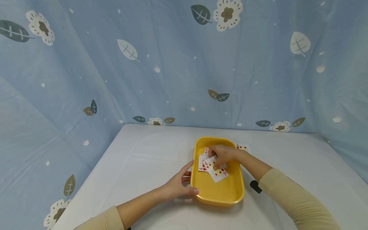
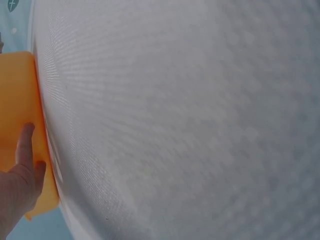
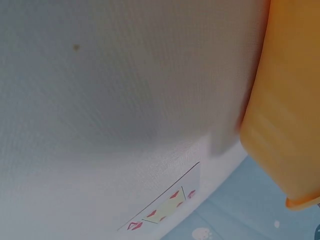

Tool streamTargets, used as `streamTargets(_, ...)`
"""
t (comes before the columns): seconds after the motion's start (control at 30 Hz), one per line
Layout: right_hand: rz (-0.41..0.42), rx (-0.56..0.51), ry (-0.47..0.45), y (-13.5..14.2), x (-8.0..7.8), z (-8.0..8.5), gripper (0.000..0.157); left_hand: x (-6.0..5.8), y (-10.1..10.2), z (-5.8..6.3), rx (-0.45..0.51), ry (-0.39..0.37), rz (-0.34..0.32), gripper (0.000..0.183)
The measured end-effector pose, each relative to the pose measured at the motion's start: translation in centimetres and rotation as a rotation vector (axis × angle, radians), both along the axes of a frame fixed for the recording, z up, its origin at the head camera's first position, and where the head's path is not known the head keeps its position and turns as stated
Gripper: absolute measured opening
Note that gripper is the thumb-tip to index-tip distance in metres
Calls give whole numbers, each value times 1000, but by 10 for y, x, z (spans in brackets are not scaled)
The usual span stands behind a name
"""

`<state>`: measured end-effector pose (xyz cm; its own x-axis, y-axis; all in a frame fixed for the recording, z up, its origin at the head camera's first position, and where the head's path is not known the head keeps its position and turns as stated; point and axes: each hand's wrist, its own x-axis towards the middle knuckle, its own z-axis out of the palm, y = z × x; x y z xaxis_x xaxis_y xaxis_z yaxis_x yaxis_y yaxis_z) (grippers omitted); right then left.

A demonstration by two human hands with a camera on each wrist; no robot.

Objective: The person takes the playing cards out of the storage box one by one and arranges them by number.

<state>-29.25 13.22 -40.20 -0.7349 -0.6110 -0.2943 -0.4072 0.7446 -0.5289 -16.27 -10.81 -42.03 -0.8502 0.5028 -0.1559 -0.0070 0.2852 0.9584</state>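
Note:
A yellow plastic tray (image 1: 219,190) stands on the white-covered table. My left hand (image 1: 178,186) rests against its left wall, thumb at the rim near the front corner. In the left wrist view, extended fingers (image 2: 25,147) touch the outer wall. My right hand (image 1: 225,154) reaches over the right rim into the tray. Its curled fingers and thumb hold a four of diamonds playing card (image 1: 212,172), tilted over other cards. A four of hearts (image 1: 201,166) lies beneath at the left, and part of a five (image 1: 206,150) shows behind it.
Beyond the tray's right rim another four card (image 1: 242,147) lies on the table, partly behind the right forearm; it also appears as a card (image 3: 167,205) in the right wrist view. A small black object (image 1: 255,186) sits beside the right sleeve. Blue patterned curtain (image 1: 178,80) surrounds the table.

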Motion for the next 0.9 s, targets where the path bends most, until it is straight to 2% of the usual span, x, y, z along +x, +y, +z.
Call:
streamTargets(0.33, 60, -117, 16, 2, 2, 2, 29, -1, 0, -1, 4, 16, -8, 97)
streamTargets(0.57, 92, -264, 12, 4, 3, 4, 21, 0, 0, -1, -15, 16, -2, 96)
streamTargets(0.7, 81, -340, -3, 7, 4, 7, 18, 0, 0, 0, -14, 15, 1, 96)
streamTargets(0.9, 28, -367, -24, 11, 6, 9, 19, -1, 1, -1, -9, 24, 6, 96)
